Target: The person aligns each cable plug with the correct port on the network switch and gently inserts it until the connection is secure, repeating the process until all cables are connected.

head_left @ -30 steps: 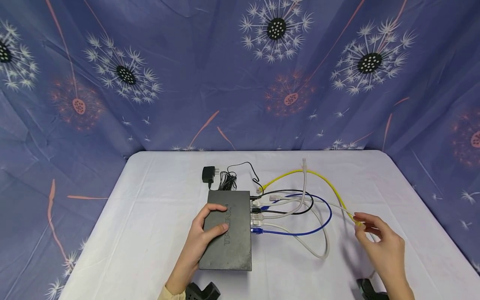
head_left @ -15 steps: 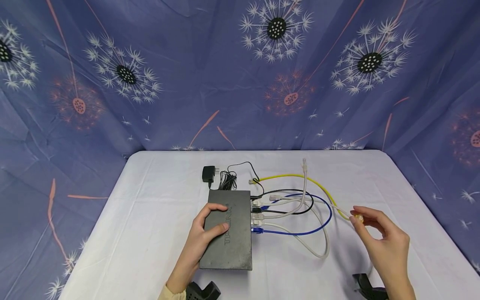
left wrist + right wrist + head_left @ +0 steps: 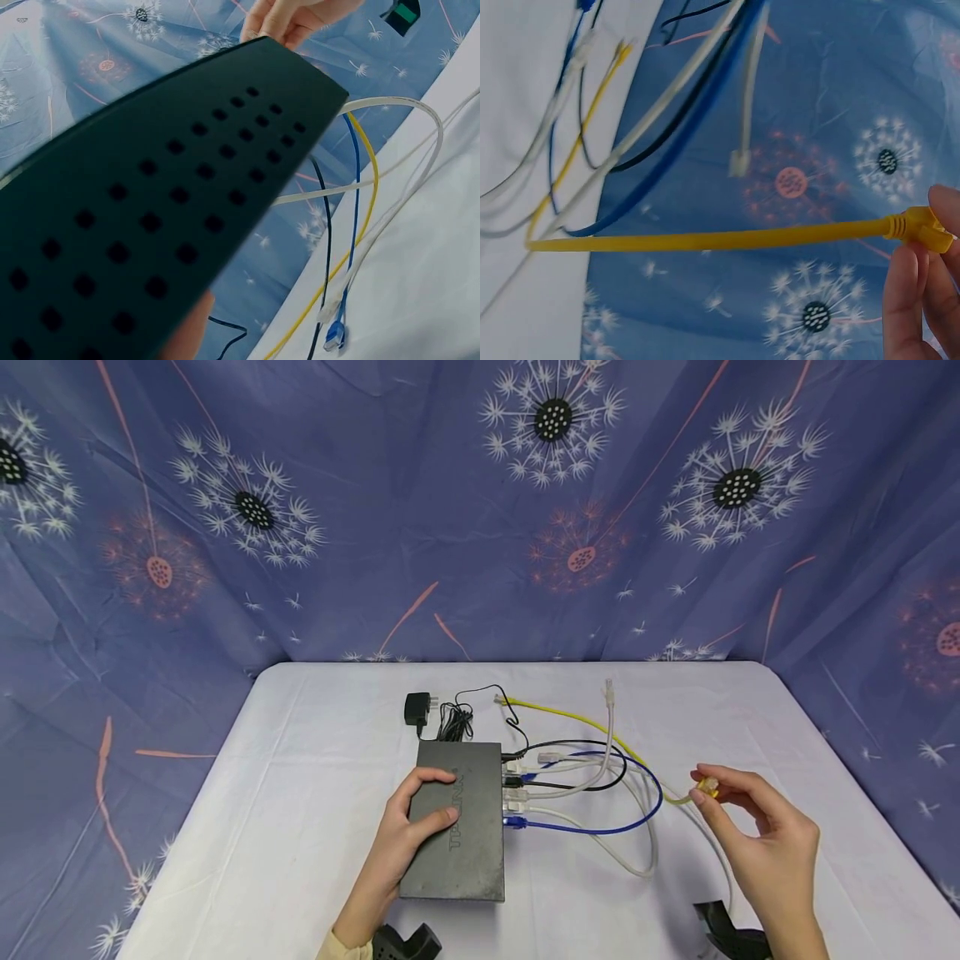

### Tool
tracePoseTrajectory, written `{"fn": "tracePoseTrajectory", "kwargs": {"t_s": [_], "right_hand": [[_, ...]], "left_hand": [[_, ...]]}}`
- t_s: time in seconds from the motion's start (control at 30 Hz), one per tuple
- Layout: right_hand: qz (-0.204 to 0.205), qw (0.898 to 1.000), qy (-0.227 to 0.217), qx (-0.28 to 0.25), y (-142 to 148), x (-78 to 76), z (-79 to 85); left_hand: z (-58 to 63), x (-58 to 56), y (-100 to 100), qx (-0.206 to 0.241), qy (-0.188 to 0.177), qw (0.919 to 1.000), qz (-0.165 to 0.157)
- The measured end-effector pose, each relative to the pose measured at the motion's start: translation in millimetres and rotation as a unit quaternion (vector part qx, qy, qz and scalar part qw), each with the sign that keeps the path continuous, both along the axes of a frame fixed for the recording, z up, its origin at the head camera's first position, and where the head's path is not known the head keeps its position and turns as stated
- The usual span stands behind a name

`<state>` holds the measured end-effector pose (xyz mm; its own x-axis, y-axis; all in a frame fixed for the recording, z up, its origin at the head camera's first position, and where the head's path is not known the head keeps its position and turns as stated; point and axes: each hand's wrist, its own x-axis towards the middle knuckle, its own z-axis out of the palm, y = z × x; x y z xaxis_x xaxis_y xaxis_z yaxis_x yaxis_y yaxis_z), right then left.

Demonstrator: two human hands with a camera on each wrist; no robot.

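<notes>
A dark grey TP-LINK network switch [image 3: 465, 868] is held by my left hand [image 3: 405, 818], thumb and a finger on its top face; the other fingers are hidden. Its vented side [image 3: 150, 225] fills much of the left wrist view. Blue, grey and black cables sit in its ports on the right edge. My right hand [image 3: 765, 827] pinches the plug [image 3: 928, 232] at one end of a yellow Ethernet cable [image 3: 570, 717]. The plug is apart from the switch. The cable's other end [image 3: 506, 700] lies behind the switch, near the table's back.
A black power adapter [image 3: 417, 708] and its coiled cord [image 3: 455, 722] lie at the back. A blue cable [image 3: 600, 830] and grey cables [image 3: 651, 852] loop to the right of the switch. One grey plug [image 3: 609, 692] points towards the patterned curtain [image 3: 375, 510].
My right hand has moved slightly left and turned, so the yellow plug now shows its clear tip. The cable's far end has slid back and left. My left hand stays on the switch.
</notes>
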<state>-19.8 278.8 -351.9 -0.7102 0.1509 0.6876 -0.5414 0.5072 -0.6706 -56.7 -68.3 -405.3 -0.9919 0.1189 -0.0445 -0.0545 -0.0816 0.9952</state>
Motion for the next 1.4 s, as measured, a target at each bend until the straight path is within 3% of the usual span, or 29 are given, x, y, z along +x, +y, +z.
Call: {"fn": "tracePoseTrajectory", "kwargs": {"t_s": [0.27,0.5,0.77,1.13,1.4], "right_hand": [[0.035,0.998,0.05,-0.031,-9,1.8,20.0],[0.125,0.984,0.081,-0.098,-16,5.0,34.4],[0.202,0.97,0.086,-0.101,-29,4.7,40.2],[0.172,0.983,0.056,0.043,-61,2.0,33.5],[0.158,0.986,0.006,0.049,-67,-3.0,11.2]], "left_hand": [[-0.2,0.3,0,0.01,-0.002,0.9999,0.0],[-1.5,-0.1,-1,0.011,-0.001,0.9999,0.0],[-2.0,-0.8,-1,0.01,-0.001,0.9999,0.002],[0.8,-1.8,1,0.002,0.001,1.0,0.004],[4.6,-3.7,4,0.008,0.004,1.0,0.002]]}}
